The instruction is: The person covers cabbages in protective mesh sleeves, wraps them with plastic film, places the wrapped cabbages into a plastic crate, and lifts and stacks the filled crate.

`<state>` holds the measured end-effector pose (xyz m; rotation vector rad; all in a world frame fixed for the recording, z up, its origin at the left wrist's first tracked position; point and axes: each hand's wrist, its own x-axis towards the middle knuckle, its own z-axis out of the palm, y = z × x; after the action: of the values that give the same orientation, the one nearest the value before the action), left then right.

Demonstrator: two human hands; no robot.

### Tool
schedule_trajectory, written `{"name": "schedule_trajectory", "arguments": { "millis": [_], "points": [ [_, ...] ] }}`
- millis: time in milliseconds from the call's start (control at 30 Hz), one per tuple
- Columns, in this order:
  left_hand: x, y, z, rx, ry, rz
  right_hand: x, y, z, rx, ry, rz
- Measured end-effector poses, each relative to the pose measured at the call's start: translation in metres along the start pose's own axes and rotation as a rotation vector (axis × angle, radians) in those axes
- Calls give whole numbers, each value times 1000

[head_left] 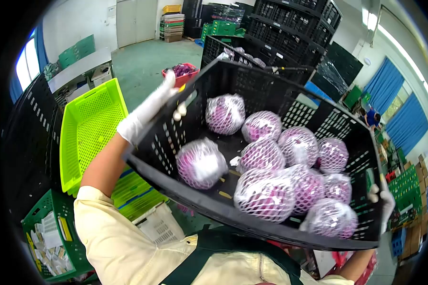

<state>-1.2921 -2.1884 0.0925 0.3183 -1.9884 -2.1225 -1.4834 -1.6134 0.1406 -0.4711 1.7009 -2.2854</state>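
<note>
A black plastic crate (199, 203) is held up in front of my chest, tilted down to the right. Inside it lie several red cabbages (264, 194), each in clear wrap and white foam netting. One cabbage (201, 164) sits apart near the left wall. My left hand (149, 111), in a white glove, is closed on the crate's left side, its fingertips poking through the handle slot. On the opposite side my right hand (387, 205), also gloved, grips the right handle slot, with fingertips showing inside and the rest partly hidden by the wall.
Behind the crate rises a tall stack of black crates (290, 28). A lime-green basket (92, 128) stands to the left, above a dark green crate (50, 237) of labels or packets. Farther back is a red basin (191, 71) of purple leaves. Another person (372, 118) is far right.
</note>
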Motion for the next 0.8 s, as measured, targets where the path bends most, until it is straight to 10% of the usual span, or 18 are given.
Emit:
{"name": "schedule_trajectory", "arguments": {
  "millis": [167, 800],
  "points": [
    [261, 35, -76, -374, -36, 92, 267, 11, 31, 17, -141, 3],
    [226, -20, -161, -417, -258, 249, 280, 37, 52, -218, -28, 32]
  ]
}}
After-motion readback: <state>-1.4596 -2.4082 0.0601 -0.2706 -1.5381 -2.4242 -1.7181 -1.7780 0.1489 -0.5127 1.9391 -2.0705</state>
